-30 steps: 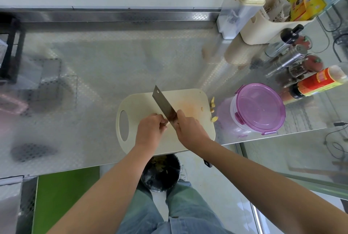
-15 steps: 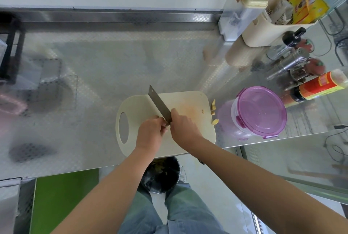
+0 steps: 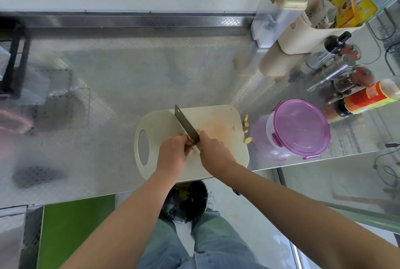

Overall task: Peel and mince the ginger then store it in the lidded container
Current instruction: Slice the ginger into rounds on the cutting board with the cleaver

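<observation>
A cream cutting board [image 3: 225,160] lies at the counter's front edge. My right hand [image 3: 214,151] grips a cleaver [image 3: 185,124], blade edge down on the board and pointing away to the left. My left hand [image 3: 173,151] has curled fingers against the blade's left side, holding a ginger piece that is mostly hidden; a sliver of ginger [image 3: 198,131] shows beside the blade. Ginger scraps [image 3: 246,124] lie at the board's right edge. The container with a purple clip lid [image 3: 300,128] stands to the right, lid on.
Bottles, shakers and a red-labelled bottle [image 3: 368,98] crowd the right rear, with a cream caddy [image 3: 307,32] and a clear box behind. A black bin [image 3: 186,201] with scraps sits under the counter edge between my legs. A dark rack [image 3: 13,58] stands at the far left.
The cleaver and both hands shifted slightly left on the board, with the blade lowering onto the ginger; the view drifted a little.
</observation>
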